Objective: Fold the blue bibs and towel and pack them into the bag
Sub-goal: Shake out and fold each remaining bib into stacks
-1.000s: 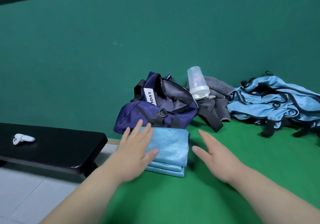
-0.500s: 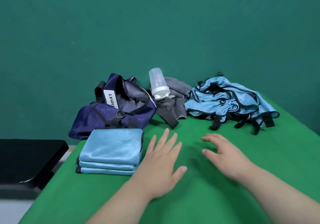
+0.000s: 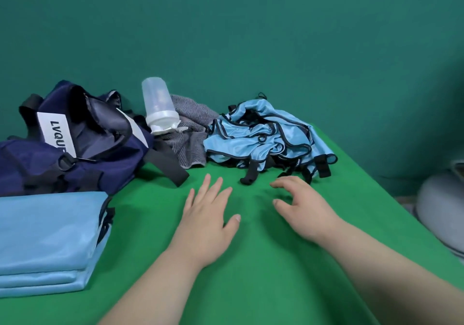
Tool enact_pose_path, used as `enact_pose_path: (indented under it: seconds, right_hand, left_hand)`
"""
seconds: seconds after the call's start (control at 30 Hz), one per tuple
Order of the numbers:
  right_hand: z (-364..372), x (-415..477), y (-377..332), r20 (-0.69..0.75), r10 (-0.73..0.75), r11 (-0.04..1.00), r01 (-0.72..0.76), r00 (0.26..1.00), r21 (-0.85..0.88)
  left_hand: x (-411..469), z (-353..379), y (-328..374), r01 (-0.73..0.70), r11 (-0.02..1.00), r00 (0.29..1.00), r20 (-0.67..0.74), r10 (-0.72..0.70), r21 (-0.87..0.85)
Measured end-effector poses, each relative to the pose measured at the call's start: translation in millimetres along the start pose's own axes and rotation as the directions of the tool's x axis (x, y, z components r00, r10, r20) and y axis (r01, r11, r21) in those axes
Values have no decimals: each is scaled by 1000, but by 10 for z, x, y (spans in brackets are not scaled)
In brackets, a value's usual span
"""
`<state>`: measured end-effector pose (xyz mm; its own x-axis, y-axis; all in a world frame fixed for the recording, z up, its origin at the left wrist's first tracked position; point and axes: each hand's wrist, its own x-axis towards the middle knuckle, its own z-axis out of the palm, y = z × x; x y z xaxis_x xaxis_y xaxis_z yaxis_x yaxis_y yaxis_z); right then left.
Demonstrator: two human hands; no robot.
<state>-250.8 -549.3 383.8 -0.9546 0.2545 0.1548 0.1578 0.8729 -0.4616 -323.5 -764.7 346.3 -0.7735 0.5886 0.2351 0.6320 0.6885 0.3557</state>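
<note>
A stack of folded light-blue bibs [image 3: 47, 239] lies at the left edge of the green table. Behind it sits a navy bag [image 3: 72, 148] with its top unzipped and a white label. A heap of unfolded light-blue bibs [image 3: 266, 138] with black trim and straps lies at the back centre-right. A grey striped towel [image 3: 190, 133] is bunched between the bag and the heap. My left hand [image 3: 208, 216] hovers flat with straight fingers over bare cloth. My right hand [image 3: 303, 204] is in front of the heap, fingers loosely curled, holding nothing.
A clear plastic shaker bottle [image 3: 159, 106] rests upside down on the towel beside the bag. The bag's black strap [image 3: 168, 166] trails onto the green table [image 3: 263, 262]. A pale grey rounded object [image 3: 444, 209] sits past the table's right edge. A green wall stands behind.
The view has swung right, away from the black bench. My left hand has left the folded stack, and both hands have moved right toward the unfolded heap.
</note>
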Motion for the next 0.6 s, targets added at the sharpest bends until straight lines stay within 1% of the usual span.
enact_pose_path:
  seconds: [0.17, 0.37, 0.5, 0.6]
  right_hand:
    - [-31, 326, -11, -54, -32, 997, 28, 998, -71]
    - [-48, 689, -101, -105, -81, 986, 63, 991, -156]
    - [-183, 862, -19, -167, -41, 976, 3, 985, -220]
    - [-282, 903, 137, -185, -33, 949, -27, 982, -314]
  left_hand:
    - [-27, 51, -28, -7, 999, 999, -51, 4, -47]
    - [-26, 21, -75, 9, 994, 997, -71, -17, -112]
    - [-13, 20, -56, -8, 991, 998, -61, -1, -134]
    - [24, 29, -24, -18, 989, 998, -56, 10, -145]
